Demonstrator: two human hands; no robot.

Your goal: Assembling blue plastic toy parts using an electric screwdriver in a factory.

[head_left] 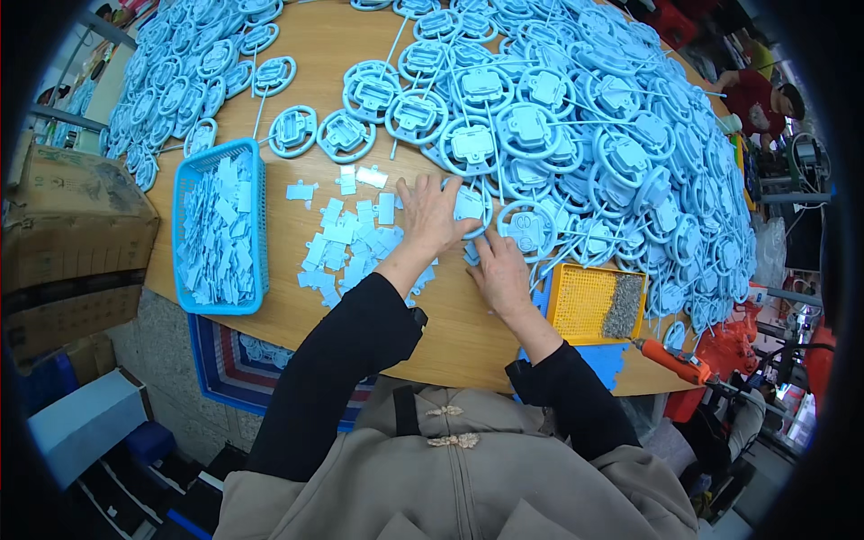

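My left hand (432, 214) is closed over the edge of a light blue plastic steering-wheel-shaped part (470, 203), with the thumb across its lower side. My right hand (504, 274) is just below and to the right, fingers bent in at that part's lower rim. A small blue piece shows beside the right fingertips; whether they pinch it is hidden. Another wheel-shaped part (527, 229) lies by the right hand. Loose small blue rectangular covers (346, 236) with tabs are scattered on the table left of my left hand.
A blue basket (263, 229) full of covers stands at left. Wheel parts with thin rods (531, 130) pile up at the back and right. A yellow tray (576, 301) holds small grey screws (623, 306); an orange electric screwdriver (675, 360) lies beside it. Cardboard boxes (81, 225) stand left.
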